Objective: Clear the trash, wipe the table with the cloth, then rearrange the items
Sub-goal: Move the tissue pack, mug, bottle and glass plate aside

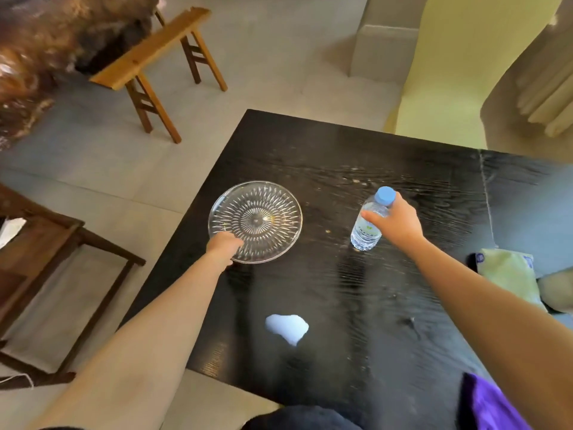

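Observation:
A clear cut-glass plate (263, 212) lies on the left part of the black table (356, 290). My left hand (224, 245) grips its near rim. A small water bottle (370, 221) with a blue cap stands to the right of the plate, and my right hand (398, 223) is wrapped around its upper part. A crumpled white tissue (286, 328) lies on the table nearer to me, between my arms. A purple cloth (493, 405) lies at the table's near right edge. Small crumbs dot the surface around the bottle.
A green tissue pack (508, 273) lies at the table's right edge. A wooden bench (155, 54) stands on the tiled floor beyond the table. A dark wooden frame (46, 259) stands to the left, and a pale yellow chair (449, 72) is at the far right.

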The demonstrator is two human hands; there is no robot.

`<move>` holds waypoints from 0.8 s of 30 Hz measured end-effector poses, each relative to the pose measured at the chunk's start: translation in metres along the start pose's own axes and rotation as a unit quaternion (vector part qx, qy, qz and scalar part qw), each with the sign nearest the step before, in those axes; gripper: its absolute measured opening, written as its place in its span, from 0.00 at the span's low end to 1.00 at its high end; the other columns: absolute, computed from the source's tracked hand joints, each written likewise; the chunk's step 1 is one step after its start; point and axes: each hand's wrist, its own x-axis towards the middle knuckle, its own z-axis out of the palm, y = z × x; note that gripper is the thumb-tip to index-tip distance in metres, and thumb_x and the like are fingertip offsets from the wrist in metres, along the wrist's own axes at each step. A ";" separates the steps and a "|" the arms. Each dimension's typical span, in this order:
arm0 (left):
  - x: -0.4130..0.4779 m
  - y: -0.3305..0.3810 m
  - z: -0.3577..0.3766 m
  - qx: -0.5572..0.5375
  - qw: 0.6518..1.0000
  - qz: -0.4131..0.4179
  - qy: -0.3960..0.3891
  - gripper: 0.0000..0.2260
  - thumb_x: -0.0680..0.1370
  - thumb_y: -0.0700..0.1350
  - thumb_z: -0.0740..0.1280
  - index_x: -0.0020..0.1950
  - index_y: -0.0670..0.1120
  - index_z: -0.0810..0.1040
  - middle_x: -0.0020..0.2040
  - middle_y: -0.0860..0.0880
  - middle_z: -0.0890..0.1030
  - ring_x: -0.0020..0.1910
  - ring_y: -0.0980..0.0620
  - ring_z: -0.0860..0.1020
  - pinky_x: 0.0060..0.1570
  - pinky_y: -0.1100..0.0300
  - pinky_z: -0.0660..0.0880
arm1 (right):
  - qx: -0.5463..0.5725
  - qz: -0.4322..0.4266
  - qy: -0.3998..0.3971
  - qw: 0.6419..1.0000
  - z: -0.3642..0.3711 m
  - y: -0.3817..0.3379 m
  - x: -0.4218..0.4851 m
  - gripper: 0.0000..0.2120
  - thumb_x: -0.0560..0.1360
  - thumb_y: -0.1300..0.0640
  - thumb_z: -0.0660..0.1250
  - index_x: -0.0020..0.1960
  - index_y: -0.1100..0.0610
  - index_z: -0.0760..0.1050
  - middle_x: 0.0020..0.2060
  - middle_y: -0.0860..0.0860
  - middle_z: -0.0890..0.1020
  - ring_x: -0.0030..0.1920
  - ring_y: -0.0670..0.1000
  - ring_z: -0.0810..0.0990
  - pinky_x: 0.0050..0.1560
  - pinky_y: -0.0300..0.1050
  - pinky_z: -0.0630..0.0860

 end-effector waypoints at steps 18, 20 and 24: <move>0.051 0.000 -0.018 -0.264 0.960 -0.066 -0.063 0.11 0.77 0.30 0.58 0.55 0.40 0.75 0.51 0.38 0.77 0.46 0.44 0.78 0.45 0.48 0.78 | 0.038 0.025 0.065 0.997 0.014 -0.038 -0.034 0.26 0.69 0.52 0.74 0.63 0.56 0.71 0.50 0.50 0.78 0.51 0.51 0.77 0.49 0.44 0.71; 0.052 0.006 -0.016 -0.280 0.956 -0.053 -0.068 0.11 0.77 0.31 0.57 0.54 0.41 0.74 0.54 0.38 0.77 0.48 0.43 0.79 0.46 0.47 0.78 | 0.046 0.033 0.078 0.995 0.003 -0.039 -0.041 0.25 0.69 0.53 0.74 0.63 0.56 0.72 0.50 0.51 0.78 0.50 0.50 0.77 0.48 0.43 0.70; 0.037 0.021 -0.006 -0.273 0.956 -0.023 -0.102 0.15 0.78 0.32 0.57 0.64 0.39 0.70 0.56 0.36 0.77 0.47 0.40 0.79 0.47 0.47 0.77 | 0.054 0.053 0.103 0.992 -0.026 -0.037 -0.057 0.25 0.69 0.54 0.74 0.63 0.56 0.72 0.50 0.51 0.79 0.50 0.50 0.77 0.49 0.43 0.70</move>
